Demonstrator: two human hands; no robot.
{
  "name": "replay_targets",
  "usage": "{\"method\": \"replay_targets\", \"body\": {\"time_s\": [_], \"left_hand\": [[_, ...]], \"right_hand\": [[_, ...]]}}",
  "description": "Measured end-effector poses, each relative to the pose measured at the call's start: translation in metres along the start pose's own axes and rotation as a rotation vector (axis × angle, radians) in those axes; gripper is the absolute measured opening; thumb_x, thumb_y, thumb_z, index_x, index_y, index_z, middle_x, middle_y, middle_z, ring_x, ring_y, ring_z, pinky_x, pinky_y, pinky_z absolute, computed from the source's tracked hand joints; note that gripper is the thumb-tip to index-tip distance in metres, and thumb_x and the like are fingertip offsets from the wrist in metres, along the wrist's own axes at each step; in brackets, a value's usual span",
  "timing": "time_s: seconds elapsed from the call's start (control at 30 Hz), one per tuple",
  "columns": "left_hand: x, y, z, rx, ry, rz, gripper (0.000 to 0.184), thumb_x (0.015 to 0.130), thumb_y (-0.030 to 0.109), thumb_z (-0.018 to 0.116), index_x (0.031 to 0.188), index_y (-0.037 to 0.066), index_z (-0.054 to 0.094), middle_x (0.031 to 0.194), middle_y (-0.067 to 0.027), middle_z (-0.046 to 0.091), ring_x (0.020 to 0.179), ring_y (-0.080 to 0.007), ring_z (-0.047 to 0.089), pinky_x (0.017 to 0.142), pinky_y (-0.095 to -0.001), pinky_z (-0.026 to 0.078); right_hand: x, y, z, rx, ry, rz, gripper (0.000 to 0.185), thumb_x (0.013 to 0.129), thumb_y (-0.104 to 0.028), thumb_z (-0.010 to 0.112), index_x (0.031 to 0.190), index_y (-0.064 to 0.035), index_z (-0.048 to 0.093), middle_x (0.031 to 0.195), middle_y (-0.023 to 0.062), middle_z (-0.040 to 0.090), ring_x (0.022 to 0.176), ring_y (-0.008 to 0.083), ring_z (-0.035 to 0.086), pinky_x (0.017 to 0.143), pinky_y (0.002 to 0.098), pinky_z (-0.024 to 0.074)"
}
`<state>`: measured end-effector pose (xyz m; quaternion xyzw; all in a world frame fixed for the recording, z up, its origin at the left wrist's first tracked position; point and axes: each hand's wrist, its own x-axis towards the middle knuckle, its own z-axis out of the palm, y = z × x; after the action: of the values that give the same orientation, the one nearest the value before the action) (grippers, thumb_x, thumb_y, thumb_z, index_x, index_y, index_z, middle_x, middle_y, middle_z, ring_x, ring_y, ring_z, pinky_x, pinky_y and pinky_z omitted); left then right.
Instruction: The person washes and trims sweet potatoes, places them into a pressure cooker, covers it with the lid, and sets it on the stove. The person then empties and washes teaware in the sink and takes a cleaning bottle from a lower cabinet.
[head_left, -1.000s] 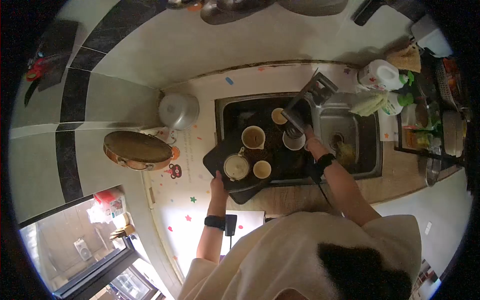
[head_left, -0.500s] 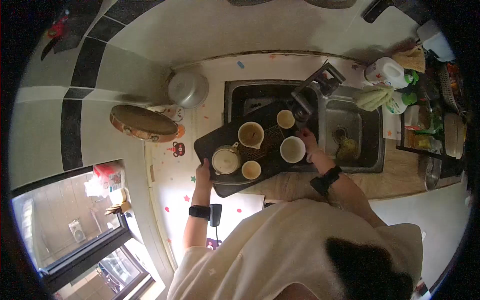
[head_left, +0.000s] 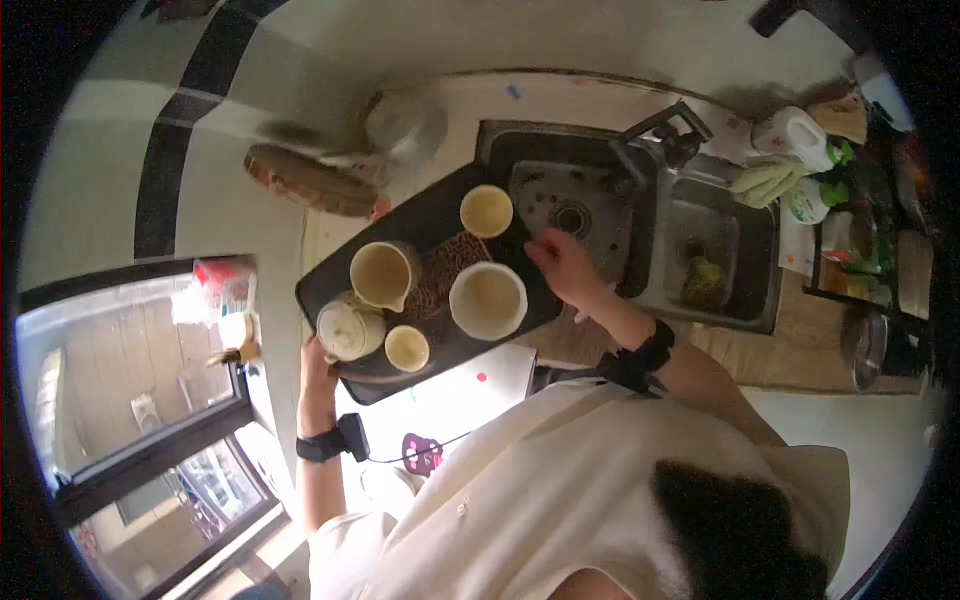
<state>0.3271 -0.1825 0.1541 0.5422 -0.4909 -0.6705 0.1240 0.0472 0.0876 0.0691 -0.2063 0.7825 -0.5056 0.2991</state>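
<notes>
The weak point is the black tea tray (head_left: 445,210), which looks to be carried by its two short edges alone: if one hand rose above the other, the slope could send loose ware sliding. The left hand (head_left: 317,367) is nearly closed on the left short edge, its fingers hidden beneath; the right hand (head_left: 570,270) has its fingers bent in close on the right short edge, though how deep they reach underneath I cannot tell. Any wet on the surface would make a slip likelier. The lidded teapot (head_left: 350,330) sits upright hard by the left short edge, so a dip there could tip it or shake its lid off; the spouted pitcher (head_left: 383,275) is just beside it towards the far edge and could knock against it. The white bowl (head_left: 488,300), by the near right corner, and the small cup (head_left: 486,211), by the far right corner, would suffer if the right end dropped, the cup perhaps falling into the double sink (head_left: 540,128). Counted up: one tray, one teapot, one pitcher, one bowl and two small cups, the second cup (head_left: 407,348) near the long edge closest to the body. Past the sink, on the worktop (head_left: 700,350), stand two green-capped bottles (head_left: 793,138).
</notes>
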Motion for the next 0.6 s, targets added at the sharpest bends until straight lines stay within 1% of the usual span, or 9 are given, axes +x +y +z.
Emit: {"method": "replay_targets", "body": {"time_s": [0.07,0.1,0.13,0.2,0.33,0.4,0.47,0.57,0.6], "left_hand": [[-0.008,-0.004,-0.007,-0.045,0.017,0.005,0.033,0.082,0.014,0.057,0.107,-0.006,0.053,0.098,-0.0149,0.060,0.084,-0.0224,0.062,0.072,-0.0336,0.052],[-0.001,-0.016,-0.018,-0.094,0.006,0.019,0.034,0.081,0.015,0.059,0.106,-0.006,0.054,0.098,-0.0147,0.060,0.085,-0.0225,0.062,0.072,-0.0336,0.052],[-0.010,-0.012,-0.007,-0.040,0.066,0.022,0.036,0.082,0.019,0.059,0.107,-0.006,0.054,0.099,-0.0136,0.060,0.087,-0.0216,0.061,0.071,-0.0327,0.051],[0.004,-0.026,-0.015,0.001,0.137,0.014,0.039,0.087,0.028,0.055,0.109,-0.004,0.052,0.097,-0.0122,0.060,0.086,-0.0202,0.060,0.069,-0.0319,0.050],[0.013,-0.032,0.006,0.095,0.250,0.047,0.042,0.088,0.032,0.052,0.108,-0.004,0.051,0.094,-0.0106,0.059,0.081,-0.0196,0.058,0.067,-0.0320,0.048],[0.024,-0.040,0.013,0.132,0.134,0.098,0.041,0.088,0.032,0.051,0.105,-0.004,0.053,0.090,-0.0105,0.060,0.080,-0.0183,0.056,0.067,-0.0315,0.046],[0.032,-0.047,0.033,0.152,0.126,0.098,0.041,0.088,0.031,0.051,0.106,-0.005,0.053,0.090,-0.0110,0.060,0.080,-0.0183,0.055,0.069,-0.0334,0.045],[0.034,-0.048,0.077,0.198,0.068,0.080,0.042,0.088,0.031,0.050,0.107,-0.007,0.053,0.090,-0.0132,0.061,0.078,-0.0195,0.056,0.069,-0.0338,0.045],[0.049,-0.063,0.084,0.240,0.015,0.135,0.045,0.087,0.033,0.050,0.107,-0.007,0.053,0.091,-0.0169,0.062,0.081,-0.0236,0.059,0.072,-0.0357,0.046]], "right_hand": [[0.010,0.003,0.011,0.013,-0.040,-0.052,0.024,0.085,-0.023,0.056,0.087,0.0005,0.057,0.076,0.0156,0.059,0.068,0.0215,0.054,0.063,0.0343,0.0424],[0.011,0.005,0.017,0.063,0.015,-0.081,0.023,0.085,-0.022,0.055,0.088,0.0006,0.056,0.082,0.0178,0.060,0.072,0.0280,0.057,0.067,0.0383,0.0437],[0.016,0.007,0.016,0.082,-0.063,-0.011,0.023,0.086,-0.021,0.055,0.089,0.0017,0.057,0.086,0.0181,0.060,0.076,0.0273,0.057,0.070,0.0375,0.0436],[0.017,0.010,0.018,0.075,-0.031,-0.009,0.026,0.087,-0.022,0.052,0.092,0.0029,0.056,0.088,0.0169,0.059,0.080,0.0253,0.056,0.073,0.0364,0.0433],[0.016,0.051,0.005,0.162,-0.075,0.032,0.029,0.089,-0.023,0.050,0.102,0.0029,0.054,0.093,0.0156,0.059,0.086,0.0237,0.056,0.075,0.0348,0.0429],[0.006,0.055,-0.015,0.224,-0.066,0.105,0.030,0.088,-0.022,0.051,0.107,0.0023,0.052,0.099,0.0165,0.058,0.091,0.0228,0.055,0.077,0.0345,0.0433],[-0.017,0.050,-0.037,0.327,-0.012,0.179,0.032,0.087,-0.020,0.053,0.110,0.0013,0.050,0.107,0.0160,0.055,0.096,0.0222,0.054,0.079,0.0352,0.0447],[-0.032,0.107,-0.076,0.409,0.150,0.242,0.033,0.086,-0.016,0.054,0.115,0.0001,0.048,0.115,0.0131,0.052,0.100,0.0225,0.054,0.083,0.0371,0.0477],[-0.039,0.113,-0.084,0.451,0.178,0.232,0.031,0.086,-0.012,0.053,0.115,0.0002,0.048,0.115,0.0125,0.052,0.101,0.0217,0.054,0.081,0.0363,0.0486]]}}
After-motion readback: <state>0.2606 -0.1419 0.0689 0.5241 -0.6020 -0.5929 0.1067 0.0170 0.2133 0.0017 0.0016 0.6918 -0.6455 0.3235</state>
